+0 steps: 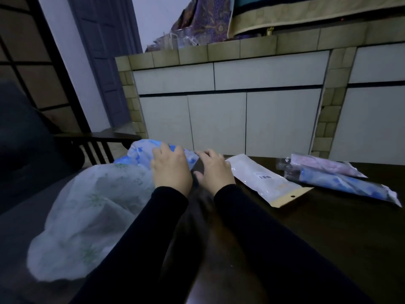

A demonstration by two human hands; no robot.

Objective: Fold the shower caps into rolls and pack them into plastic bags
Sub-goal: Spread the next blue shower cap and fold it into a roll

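Reaching forward over a dark table, both arms in black sleeves stretch toward the far edge. The left hand lies on a blue-patterned shower cap that bulges up at the far left corner of the table. Its fingers are curled down over the cap's folded edge, close together, and their tips are hidden in the material, so I cannot tell if they pinch it or only press. The right hand is just beside the left one, palm down; its fingers are slightly spread and bent, the tips touching the narrow right end of the same blue cap where it meets the table. The thumb points down toward the table surface.

A second shower cap, white with a pale green print, lies loose and crumpled on the left, nearer to the person, partly over the table edge and a grey cushion.

To the right of the hands, an empty white plastic bag with a cardboard header and a hang hole lies flat on the table. Further right, two packed bags lie side by side, touching: one holds a blue roll, the other a pink roll.

Behind the table stands a white cabinet with a tiled frame.
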